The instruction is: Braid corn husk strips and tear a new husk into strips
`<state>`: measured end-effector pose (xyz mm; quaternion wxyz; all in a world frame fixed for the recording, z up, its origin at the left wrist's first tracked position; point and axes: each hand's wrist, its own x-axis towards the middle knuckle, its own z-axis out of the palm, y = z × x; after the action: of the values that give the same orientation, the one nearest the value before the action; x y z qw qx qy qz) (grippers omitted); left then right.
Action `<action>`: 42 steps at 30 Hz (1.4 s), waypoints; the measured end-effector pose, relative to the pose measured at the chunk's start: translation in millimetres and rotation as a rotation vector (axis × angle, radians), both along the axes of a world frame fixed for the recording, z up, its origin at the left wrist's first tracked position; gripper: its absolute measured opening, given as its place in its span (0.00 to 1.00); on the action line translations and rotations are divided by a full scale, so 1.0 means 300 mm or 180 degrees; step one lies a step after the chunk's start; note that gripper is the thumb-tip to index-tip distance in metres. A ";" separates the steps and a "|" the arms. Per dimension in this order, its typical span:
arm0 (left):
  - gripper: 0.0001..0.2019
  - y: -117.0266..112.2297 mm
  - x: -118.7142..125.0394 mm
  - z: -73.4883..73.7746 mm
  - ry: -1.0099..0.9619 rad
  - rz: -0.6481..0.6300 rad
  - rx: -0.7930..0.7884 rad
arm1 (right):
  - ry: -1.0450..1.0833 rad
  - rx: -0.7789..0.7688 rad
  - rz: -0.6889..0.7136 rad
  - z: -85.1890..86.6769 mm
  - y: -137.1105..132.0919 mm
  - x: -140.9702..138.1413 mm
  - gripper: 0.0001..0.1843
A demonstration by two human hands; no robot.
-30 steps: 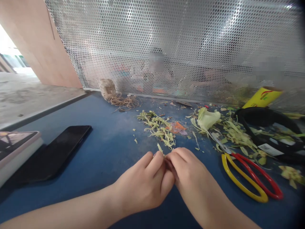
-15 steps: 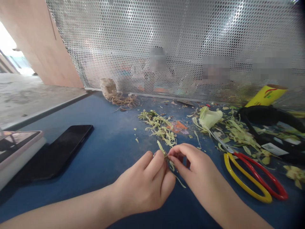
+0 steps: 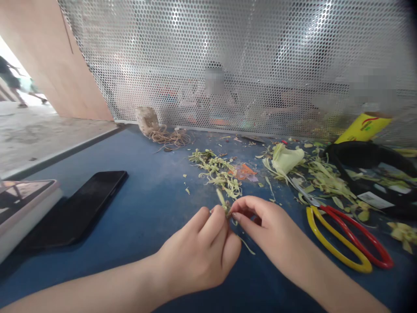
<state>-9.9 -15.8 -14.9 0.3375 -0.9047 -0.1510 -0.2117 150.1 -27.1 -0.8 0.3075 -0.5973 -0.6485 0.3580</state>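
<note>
My left hand [image 3: 203,248] is closed around a small pale green plant sprig [image 3: 222,199], whose tip sticks up past the fingers. My right hand [image 3: 260,221] pinches the same sprig at its side with thumb and forefinger. A thin green strand [image 3: 246,246] trails out below, between the two hands. Most of the sprig is hidden behind my fingers. Just beyond lies a heap of curly pale green sprigs [image 3: 216,171], beside an orange scrap [image 3: 244,171]. To the right rest scissors [image 3: 345,241] with one yellow and one red handle.
A black phone [image 3: 78,208] and a pink-edged device [image 3: 29,213] lie left. Twine [image 3: 171,138] sits by a whitish roll [image 3: 147,119] at the back. Rightward are a pale leafy piece [image 3: 286,160], a black strap [image 3: 342,158] and a yellow tube [image 3: 365,127]. A perforated metal panel [image 3: 182,52] stands behind.
Both hands stay nearly in place, fingers still on the sprig; its tip stands slightly higher and more upright. At far left, a walking person has come into view.
</note>
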 end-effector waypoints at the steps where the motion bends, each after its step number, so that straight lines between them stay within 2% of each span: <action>1: 0.06 -0.002 -0.003 -0.001 -0.0013 -0.0036 -0.0001 | 0.0242 -0.0262 0.0092 0.009 0.000 0.002 0.06; 4: 0.07 -0.008 -0.012 -0.002 -0.0067 -0.0120 -0.0018 | 0.0790 -0.0850 0.0300 0.025 0.002 0.012 0.07; 9: 0.07 -0.018 -0.025 0.002 -0.0236 -0.0209 -0.0078 | 0.1223 -0.1157 0.0606 0.019 0.008 0.032 0.08; 13: 0.09 -0.019 -0.030 0.019 -0.0280 -0.0304 -0.0279 | 0.1022 -0.0941 0.0695 0.024 0.012 0.032 0.05; 17: 0.13 -0.015 -0.034 0.036 -0.0454 -0.0361 -0.0596 | 0.0809 -0.0628 0.0594 0.040 0.006 0.028 0.03; 22: 0.15 -0.012 -0.039 0.031 -0.0750 -0.0424 -0.0929 | 0.0500 -0.0215 0.0667 0.055 -0.006 0.029 0.04; 27: 0.17 -0.006 -0.046 0.023 -0.0951 -0.0756 -0.0901 | 0.0131 0.0341 0.0617 0.061 -0.006 0.029 0.08; 29: 0.16 -0.005 -0.049 0.030 -0.0887 -0.0648 -0.0952 | 0.0064 0.0490 0.0587 0.060 -0.003 0.032 0.07; 31: 0.16 -0.007 -0.050 0.039 -0.0800 -0.0489 -0.1035 | 0.0014 0.0440 0.0551 0.061 -0.001 0.037 0.05; 33: 0.15 -0.008 -0.050 0.043 -0.0753 -0.0412 -0.1099 | 0.0032 0.0158 0.0636 0.066 -0.001 0.043 0.02; 37: 0.15 -0.002 -0.050 0.032 -0.0918 -0.0668 -0.0973 | 0.0377 -0.0517 0.0941 0.073 -0.002 0.048 0.02; 42: 0.15 0.007 -0.053 0.024 -0.1002 -0.0764 -0.1020 | 0.0447 -0.0145 0.1014 0.056 0.007 0.048 0.02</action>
<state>-25.9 -13.8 -7.8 0.1345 -0.9140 -0.1248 -0.3619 164.5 -25.0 15.9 0.2778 -0.4673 -0.7036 0.4576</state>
